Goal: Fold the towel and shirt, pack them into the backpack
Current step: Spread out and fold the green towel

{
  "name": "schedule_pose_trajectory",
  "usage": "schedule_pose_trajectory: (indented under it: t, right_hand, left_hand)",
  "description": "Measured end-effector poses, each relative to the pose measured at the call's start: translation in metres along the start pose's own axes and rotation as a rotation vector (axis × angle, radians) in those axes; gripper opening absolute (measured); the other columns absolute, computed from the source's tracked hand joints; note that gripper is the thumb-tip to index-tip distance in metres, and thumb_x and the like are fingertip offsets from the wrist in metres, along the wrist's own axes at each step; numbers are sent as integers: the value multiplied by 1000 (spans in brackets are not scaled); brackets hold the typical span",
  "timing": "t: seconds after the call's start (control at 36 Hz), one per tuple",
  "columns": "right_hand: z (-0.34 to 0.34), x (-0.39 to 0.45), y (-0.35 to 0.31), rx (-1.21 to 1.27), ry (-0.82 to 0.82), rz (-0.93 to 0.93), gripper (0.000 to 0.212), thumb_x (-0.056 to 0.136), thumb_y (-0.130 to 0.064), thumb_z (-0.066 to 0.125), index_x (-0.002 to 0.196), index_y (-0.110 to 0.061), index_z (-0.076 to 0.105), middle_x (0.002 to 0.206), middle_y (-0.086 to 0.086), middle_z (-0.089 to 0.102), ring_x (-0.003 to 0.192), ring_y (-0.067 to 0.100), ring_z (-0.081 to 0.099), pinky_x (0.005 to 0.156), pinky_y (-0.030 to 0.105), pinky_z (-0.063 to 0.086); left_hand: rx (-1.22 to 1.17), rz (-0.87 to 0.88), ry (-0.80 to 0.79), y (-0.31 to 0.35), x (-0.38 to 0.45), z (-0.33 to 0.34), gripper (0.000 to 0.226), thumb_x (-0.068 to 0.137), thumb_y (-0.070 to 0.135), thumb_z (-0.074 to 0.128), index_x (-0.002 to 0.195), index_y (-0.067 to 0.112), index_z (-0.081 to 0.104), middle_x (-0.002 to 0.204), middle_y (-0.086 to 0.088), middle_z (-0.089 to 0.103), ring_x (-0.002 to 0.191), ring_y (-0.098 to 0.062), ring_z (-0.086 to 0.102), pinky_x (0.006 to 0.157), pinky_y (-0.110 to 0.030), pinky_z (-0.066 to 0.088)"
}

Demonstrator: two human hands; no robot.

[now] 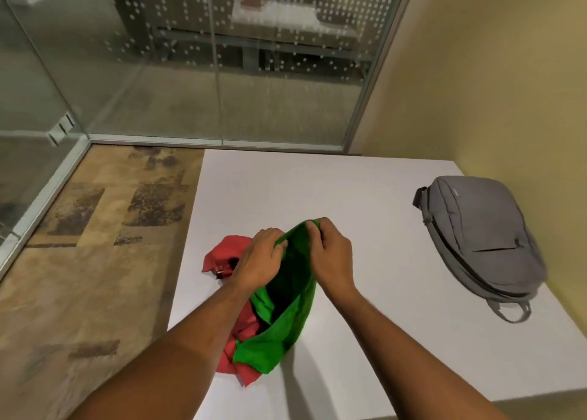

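White table (365,197): green towel (286,321) hanging lengthwise.

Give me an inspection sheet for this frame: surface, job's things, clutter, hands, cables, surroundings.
Surface: white table, set against a yellow wall.
Job's things: green cloth lifted by its top edge, lower end draped on the table, unfolded; red cloth crumpled on the table under and left of it; which is towel or shirt cannot be told. Grey backpack lying flat at the right, apart from both cloths; looks closed.
Clutter: nothing seen.
Hands: left hand and right hand both pinch the green cloth's top edge, close together.
Cables: nothing seen.
Surroundings: glass partition beyond the table; patterned floor at left.
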State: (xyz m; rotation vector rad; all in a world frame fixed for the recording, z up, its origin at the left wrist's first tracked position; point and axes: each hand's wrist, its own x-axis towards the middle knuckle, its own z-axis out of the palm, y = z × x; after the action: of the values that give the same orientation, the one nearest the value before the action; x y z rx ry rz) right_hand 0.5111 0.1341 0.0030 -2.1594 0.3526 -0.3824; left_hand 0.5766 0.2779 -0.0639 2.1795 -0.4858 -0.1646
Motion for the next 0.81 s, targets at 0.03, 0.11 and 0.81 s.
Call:
schedule_pose_trajectory:
  t: [0.03, 0.11, 0.81]
  right_hand:
    - [-6, 3, -2, -1, 42, -10, 25, 109, -37, 48, 91, -25, 61, 73, -12, 62, 70, 5, 59, 60, 24, 44]
    - [-23, 13, -5, 17, 157, -24, 24, 109, -37, 49, 93, -24, 62, 74, -12, 61, 71, 7, 58, 63, 29, 46]
    - [-128, 68, 72, -22, 572, 177, 28, 107, -39, 51, 95, -20, 68, 80, -7, 63, 78, 18, 58, 70, 37, 46]
  left_hand:
    - [-9, 3, 19, 1, 1, 0, 15, 105, 20, 48, 97, 17, 61, 94, 6, 58, 95, -15, 53, 86, -42, 48]
    - [-20, 5, 53, 2, 5, 0, 13, 103, 19, 54, 97, 17, 65, 94, 5, 61, 94, -18, 56, 85, -42, 48]
    - [114, -29, 84, 5, 35, -4, 34, 84, 53, 77, 83, 23, 61, 83, 10, 58, 81, -16, 57, 79, -38, 42]
